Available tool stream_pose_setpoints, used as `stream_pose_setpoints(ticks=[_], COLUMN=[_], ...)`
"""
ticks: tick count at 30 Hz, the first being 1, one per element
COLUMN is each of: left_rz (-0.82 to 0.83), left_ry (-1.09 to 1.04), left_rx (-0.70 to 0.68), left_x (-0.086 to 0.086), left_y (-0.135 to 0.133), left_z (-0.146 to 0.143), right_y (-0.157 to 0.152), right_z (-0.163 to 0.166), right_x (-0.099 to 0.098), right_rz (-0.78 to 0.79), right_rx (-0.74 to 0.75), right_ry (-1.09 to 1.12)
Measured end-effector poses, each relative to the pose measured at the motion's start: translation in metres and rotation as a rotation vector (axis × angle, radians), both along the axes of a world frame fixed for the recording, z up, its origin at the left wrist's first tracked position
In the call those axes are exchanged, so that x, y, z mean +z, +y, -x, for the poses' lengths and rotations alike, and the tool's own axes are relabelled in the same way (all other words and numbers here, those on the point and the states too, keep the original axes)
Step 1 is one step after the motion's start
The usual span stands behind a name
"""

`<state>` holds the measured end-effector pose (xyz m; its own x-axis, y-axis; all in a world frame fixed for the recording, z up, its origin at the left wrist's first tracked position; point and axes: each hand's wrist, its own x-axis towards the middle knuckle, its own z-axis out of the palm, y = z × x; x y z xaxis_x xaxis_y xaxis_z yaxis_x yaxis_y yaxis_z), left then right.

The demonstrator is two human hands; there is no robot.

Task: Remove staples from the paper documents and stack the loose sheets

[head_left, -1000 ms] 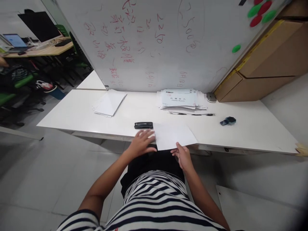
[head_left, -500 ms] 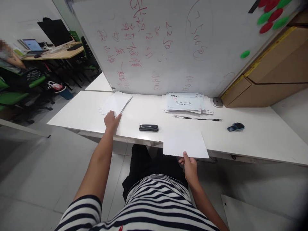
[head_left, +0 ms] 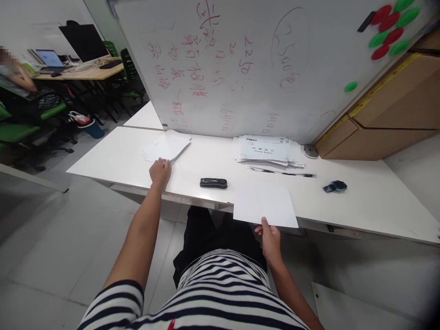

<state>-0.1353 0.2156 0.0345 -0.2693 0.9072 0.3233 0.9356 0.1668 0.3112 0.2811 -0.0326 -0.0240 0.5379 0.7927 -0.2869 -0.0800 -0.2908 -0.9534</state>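
My right hand (head_left: pixel 271 238) pinches the near edge of a white sheet of paper (head_left: pixel 264 204), thumb on top and fingers beneath. That paper lies partly on the desk and juts over its front edge. At the left, my left hand (head_left: pixel 160 172) is closed at the near corner of a stack of papers (head_left: pixel 168 144), its fingers curled on the edge; the fingertips are partly hidden. A black stapler (head_left: pixel 213 183) lies on the desk between my hands.
Toward the back lies a pile of printed reports (head_left: pixel 264 149), with a thin black-and-white strip (head_left: pixel 282 172) before it. A dark watch (head_left: pixel 335 186) rests at the right. A whiteboard (head_left: pixel 247 101) and cardboard boxes (head_left: pixel 374 142) stand behind. Another person (head_left: pixel 17 75) sits far left.
My left thumb has drawn in from its outstretched position along the stack's edge. My right hand and its paper stay nearly still; the view has shifted slightly.
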Motion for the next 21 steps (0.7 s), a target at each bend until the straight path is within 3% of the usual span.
stream_pose_setpoints(ticks=[6,14,18,21], left_rz=[-0.018,-0.082,-0.051,-0.205], left_ry=[-0.046,-0.186,-0.200,-0.163], left_rx=[0.060,0.106,0.093,-0.069], left_x=[-0.006,-0.004,0.013,0.037], left_y=[-0.003,-0.008,-0.007,-0.013], left_z=[0.004,0.009,0.005,-0.014], right_y=[-0.007,-0.010,-0.011,-0.009], right_z=[0.004,0.007,0.008,0.008], right_x=[-0.006,0.005,0.014,0.020], right_rz=[-0.001,-0.013,-0.016,-0.026], right_rx=[0.020,0.043,0.062,0.096], right_ry=[0.002,0.063,0.070,0.086])
